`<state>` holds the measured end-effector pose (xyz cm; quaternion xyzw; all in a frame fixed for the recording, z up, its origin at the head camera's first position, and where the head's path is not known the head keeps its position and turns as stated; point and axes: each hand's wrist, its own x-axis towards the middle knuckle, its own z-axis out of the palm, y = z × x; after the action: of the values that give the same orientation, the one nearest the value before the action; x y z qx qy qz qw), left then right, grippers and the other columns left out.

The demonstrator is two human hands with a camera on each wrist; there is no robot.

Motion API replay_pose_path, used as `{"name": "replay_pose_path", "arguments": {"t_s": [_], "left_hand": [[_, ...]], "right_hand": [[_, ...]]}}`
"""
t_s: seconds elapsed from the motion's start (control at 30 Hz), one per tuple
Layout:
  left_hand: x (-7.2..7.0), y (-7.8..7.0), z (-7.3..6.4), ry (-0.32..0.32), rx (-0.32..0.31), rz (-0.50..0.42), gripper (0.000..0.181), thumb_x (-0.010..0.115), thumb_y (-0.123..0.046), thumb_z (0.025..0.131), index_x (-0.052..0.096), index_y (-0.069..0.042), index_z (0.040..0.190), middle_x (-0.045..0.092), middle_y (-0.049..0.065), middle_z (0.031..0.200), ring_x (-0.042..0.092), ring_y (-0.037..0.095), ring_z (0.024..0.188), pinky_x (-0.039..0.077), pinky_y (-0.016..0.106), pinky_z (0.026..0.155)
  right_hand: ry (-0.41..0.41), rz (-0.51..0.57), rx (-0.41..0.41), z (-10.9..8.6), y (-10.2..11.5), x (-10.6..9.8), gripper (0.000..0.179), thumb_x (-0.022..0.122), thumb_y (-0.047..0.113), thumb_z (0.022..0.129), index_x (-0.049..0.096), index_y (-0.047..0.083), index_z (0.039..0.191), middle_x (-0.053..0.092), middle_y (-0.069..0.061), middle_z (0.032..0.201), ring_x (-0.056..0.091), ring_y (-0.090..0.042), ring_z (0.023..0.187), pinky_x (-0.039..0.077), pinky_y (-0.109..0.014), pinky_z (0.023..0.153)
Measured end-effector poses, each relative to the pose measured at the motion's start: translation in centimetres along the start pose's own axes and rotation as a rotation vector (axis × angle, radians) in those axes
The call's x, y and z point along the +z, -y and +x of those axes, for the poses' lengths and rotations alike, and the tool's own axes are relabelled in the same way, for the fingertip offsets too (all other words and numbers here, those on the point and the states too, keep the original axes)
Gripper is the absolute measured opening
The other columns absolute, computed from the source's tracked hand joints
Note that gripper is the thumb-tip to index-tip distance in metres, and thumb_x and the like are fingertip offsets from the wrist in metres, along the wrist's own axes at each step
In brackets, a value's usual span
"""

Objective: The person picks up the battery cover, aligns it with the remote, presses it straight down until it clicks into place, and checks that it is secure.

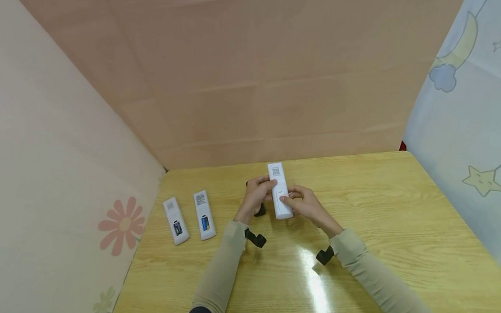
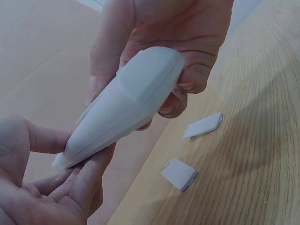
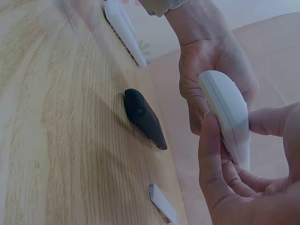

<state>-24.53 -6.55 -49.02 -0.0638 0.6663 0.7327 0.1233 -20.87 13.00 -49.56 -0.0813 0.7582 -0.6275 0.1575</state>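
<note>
A white remote control (image 1: pixel 276 176) is held over the table, its back with a printed label and battery cover (image 1: pixel 280 199) facing up. My left hand (image 1: pixel 255 194) grips it along the left side, thumb on the back. On the other side my right hand (image 1: pixel 308 205) holds its lower part, thumb pressing at the cover. In the left wrist view a thin edge (image 2: pixel 83 113) stands out from the remote's back near the right thumb. Two more white remotes, one (image 1: pixel 175 220) at far left and one (image 1: pixel 204 215) beside it, lie with battery bays uncovered and batteries showing.
Two small white covers, one (image 2: pixel 204 125) and another (image 2: pixel 180 174), lie on the wooden table (image 1: pixel 380 225). A black object (image 1: pixel 260 210) sits beneath my left hand. Fabric walls, one pinkish (image 1: pixel 253 83) at the back, border the table.
</note>
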Motion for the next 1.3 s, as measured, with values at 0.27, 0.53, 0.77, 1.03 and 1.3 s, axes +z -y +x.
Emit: {"name": "replay_pose_path", "arguments": {"t_s": [0.27, 0.53, 0.77, 1.03, 1.3], "left_hand": [[-0.1, 0.1, -0.2, -0.001, -0.006, 0.003, 0.047, 0.072, -0.021, 0.103, 0.063, 0.002, 0.143, 0.075, 0.018, 0.118, 0.079, 0.025, 0.097, 0.066, 0.032, 0.077], [-0.1, -0.1, -0.2, -0.010, -0.012, 0.004, 0.046, 0.072, -0.022, 0.103, 0.065, 0.002, 0.141, 0.076, 0.018, 0.116, 0.078, 0.024, 0.095, 0.066, 0.032, 0.077], [-0.3, -0.2, -0.2, 0.006, -0.017, -0.003, 0.047, 0.072, -0.024, 0.103, 0.064, 0.002, 0.142, 0.076, 0.018, 0.119, 0.079, 0.025, 0.098, 0.066, 0.034, 0.082], [-1.0, -0.5, -0.3, 0.035, -0.019, 0.104, 0.051, 0.069, -0.030, 0.105, 0.061, -0.001, 0.148, 0.073, 0.015, 0.127, 0.077, 0.022, 0.100, 0.061, 0.050, 0.100], [-1.9, -0.5, -0.7, 0.053, -0.021, 0.116, 0.053, 0.071, -0.030, 0.105, 0.060, -0.002, 0.149, 0.073, 0.018, 0.128, 0.077, 0.030, 0.105, 0.064, 0.044, 0.095]], "right_hand": [[-0.002, -0.004, -0.002, -0.1, 0.0, 0.0, 0.049, 0.070, 0.022, 0.105, 0.057, -0.007, 0.141, 0.069, -0.021, 0.116, 0.072, -0.022, 0.086, 0.064, -0.038, 0.071], [-0.001, -0.004, 0.001, -0.1, 0.1, 0.0, 0.047, 0.071, 0.023, 0.104, 0.058, -0.006, 0.139, 0.069, -0.026, 0.124, 0.072, -0.023, 0.087, 0.064, -0.039, 0.072], [0.021, 0.019, -0.005, 0.1, 0.2, -0.2, 0.049, 0.071, 0.023, 0.104, 0.057, -0.008, 0.140, 0.066, -0.031, 0.130, 0.073, -0.023, 0.088, 0.066, -0.040, 0.073], [0.041, 0.046, -0.002, 0.2, 0.1, -0.4, 0.050, 0.071, 0.023, 0.105, 0.057, -0.009, 0.140, 0.065, -0.030, 0.130, 0.073, -0.023, 0.088, 0.065, -0.039, 0.073], [0.042, 0.045, 0.014, 0.1, 0.4, 0.3, 0.047, 0.070, 0.023, 0.105, 0.058, -0.009, 0.138, 0.064, -0.031, 0.130, 0.073, -0.023, 0.088, 0.065, -0.038, 0.073]]}}
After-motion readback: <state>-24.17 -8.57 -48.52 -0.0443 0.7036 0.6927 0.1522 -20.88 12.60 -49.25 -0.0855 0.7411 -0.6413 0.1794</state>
